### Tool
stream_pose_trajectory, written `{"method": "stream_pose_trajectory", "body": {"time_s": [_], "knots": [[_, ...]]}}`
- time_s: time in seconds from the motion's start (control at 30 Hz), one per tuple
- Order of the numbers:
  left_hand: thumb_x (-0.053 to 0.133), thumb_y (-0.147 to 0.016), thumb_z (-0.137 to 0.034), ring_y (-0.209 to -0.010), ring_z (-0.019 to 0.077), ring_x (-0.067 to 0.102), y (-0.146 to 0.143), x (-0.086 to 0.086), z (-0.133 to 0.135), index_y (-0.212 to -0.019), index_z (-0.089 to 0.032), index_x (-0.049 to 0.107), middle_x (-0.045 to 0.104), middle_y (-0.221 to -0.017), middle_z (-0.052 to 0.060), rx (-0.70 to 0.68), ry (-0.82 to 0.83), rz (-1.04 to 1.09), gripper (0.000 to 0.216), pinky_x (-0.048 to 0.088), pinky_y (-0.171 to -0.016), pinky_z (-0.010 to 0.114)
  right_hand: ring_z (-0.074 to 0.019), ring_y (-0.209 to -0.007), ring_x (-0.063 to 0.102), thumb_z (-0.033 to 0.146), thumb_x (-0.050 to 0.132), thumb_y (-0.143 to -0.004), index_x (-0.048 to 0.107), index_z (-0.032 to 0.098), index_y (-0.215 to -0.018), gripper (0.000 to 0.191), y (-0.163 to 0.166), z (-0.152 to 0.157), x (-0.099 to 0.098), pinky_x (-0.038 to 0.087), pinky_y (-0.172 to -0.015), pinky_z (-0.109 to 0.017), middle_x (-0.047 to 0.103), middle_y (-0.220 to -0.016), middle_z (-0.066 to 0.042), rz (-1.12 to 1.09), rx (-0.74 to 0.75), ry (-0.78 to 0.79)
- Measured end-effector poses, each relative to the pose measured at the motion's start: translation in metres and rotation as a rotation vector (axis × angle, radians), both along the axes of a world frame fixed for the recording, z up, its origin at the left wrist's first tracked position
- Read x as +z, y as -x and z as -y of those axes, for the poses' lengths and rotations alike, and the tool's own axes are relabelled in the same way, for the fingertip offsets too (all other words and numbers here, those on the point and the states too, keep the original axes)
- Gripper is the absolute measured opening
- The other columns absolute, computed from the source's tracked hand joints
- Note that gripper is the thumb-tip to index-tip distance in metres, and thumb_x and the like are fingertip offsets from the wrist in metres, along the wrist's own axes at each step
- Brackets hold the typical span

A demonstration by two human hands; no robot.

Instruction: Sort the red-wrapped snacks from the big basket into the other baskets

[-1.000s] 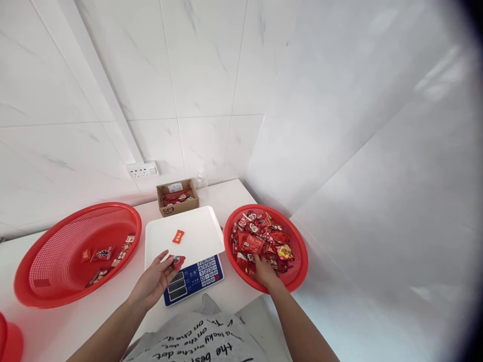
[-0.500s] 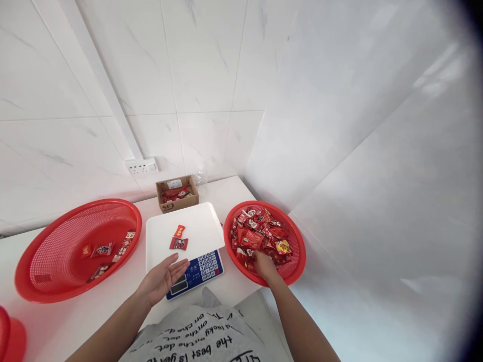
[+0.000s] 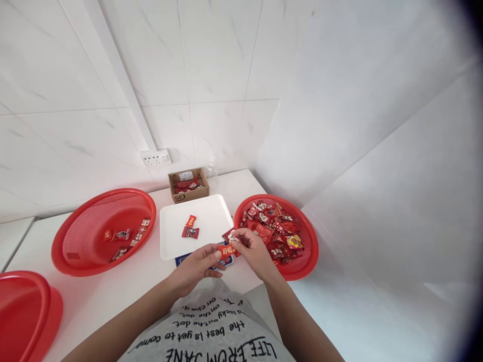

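My left hand (image 3: 196,265) and my right hand (image 3: 252,251) meet over the front of a white weighing scale (image 3: 171,236). A small red candy packet (image 3: 226,250) sits between the fingertips of both hands. My right hand also pinches another red packet (image 3: 229,234). Two red packets (image 3: 190,227) lie on the scale's white tray. To the right stands a red basket (image 3: 307,254) heaped with red candy packets. On the left, a wide red basket (image 3: 79,251) holds a few packets.
A small cardboard box (image 3: 188,184) with red packets stands behind the scale against the tiled wall. A wall socket (image 3: 155,158) is above it. Another red basket (image 3: 22,311) shows at the lower left corner. The white wall closes in on the right.
My left hand let a packet go onto the scale tray. My right hand left the full basket with packets and came to the left hand, which now takes one.
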State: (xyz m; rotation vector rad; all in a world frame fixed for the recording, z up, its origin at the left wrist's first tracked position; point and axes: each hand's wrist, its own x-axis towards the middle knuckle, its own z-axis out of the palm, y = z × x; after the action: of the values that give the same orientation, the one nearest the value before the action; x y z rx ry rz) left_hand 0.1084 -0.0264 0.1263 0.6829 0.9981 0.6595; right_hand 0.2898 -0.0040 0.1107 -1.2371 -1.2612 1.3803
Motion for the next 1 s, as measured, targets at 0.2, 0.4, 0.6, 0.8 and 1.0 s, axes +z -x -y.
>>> {"method": "stream_pose_trajectory", "body": {"time_s": [0.2,0.4,0.6,0.8,1.0], "knots": [[0.072,-0.068,-0.045,-0.062,0.0104,0.054,-0.001,0.011,0.003,-0.074,-0.017,0.056,0.058,-0.066,-0.002,0.127,-0.095,-0.071,0.033,0.045,-0.064,0.025,-0.0126,-0.066,0.051,0.046,0.064,-0.073,0.059,0.021,-0.089,0.031,0.008,0.014,0.007,0.044,-0.062,-0.027,0.059,-0.078,0.0,-0.137,-0.001,0.087],[0.07,-0.069,-0.044,-0.063,0.0119,0.054,0.001,0.028,0.009,-0.072,-0.018,0.056,0.058,-0.067,-0.002,0.147,-0.146,-0.072,0.031,0.045,-0.066,0.026,-0.0103,-0.059,0.048,0.055,0.053,-0.081,0.057,0.019,-0.094,0.038,0.007,0.024,0.012,0.041,-0.055,-0.025,0.054,-0.077,0.0,-0.064,0.261,0.037],[0.062,-0.077,-0.046,-0.06,0.011,0.048,-0.001,0.037,0.013,-0.075,-0.018,0.054,0.055,-0.065,-0.003,0.036,-0.316,-0.208,0.029,0.04,-0.06,0.024,-0.0108,-0.06,0.043,0.048,0.046,-0.089,0.053,0.018,-0.072,0.035,0.013,0.032,0.027,0.036,-0.055,-0.024,0.046,-0.066,0.002,0.133,0.266,-0.186],[0.053,-0.08,-0.053,-0.053,0.0096,0.037,0.002,0.039,0.015,-0.069,-0.019,0.045,0.042,-0.057,-0.007,-0.146,-0.432,-0.348,0.036,0.031,-0.052,0.022,-0.0128,-0.063,0.046,0.042,0.046,-0.091,0.052,0.019,-0.065,0.035,0.012,0.033,0.033,0.037,-0.059,-0.025,0.05,-0.065,0.0,0.21,0.246,-0.327],[0.048,-0.083,-0.047,-0.058,0.011,0.036,0.005,0.047,0.018,-0.063,-0.019,0.044,0.041,-0.059,-0.005,-0.231,-0.59,-0.393,0.034,0.032,-0.057,0.023,-0.0128,-0.066,0.046,0.044,0.045,-0.091,0.053,0.019,-0.071,0.033,0.009,0.037,0.039,0.037,-0.059,-0.025,0.052,-0.071,-0.001,0.211,0.335,-0.341]]}}
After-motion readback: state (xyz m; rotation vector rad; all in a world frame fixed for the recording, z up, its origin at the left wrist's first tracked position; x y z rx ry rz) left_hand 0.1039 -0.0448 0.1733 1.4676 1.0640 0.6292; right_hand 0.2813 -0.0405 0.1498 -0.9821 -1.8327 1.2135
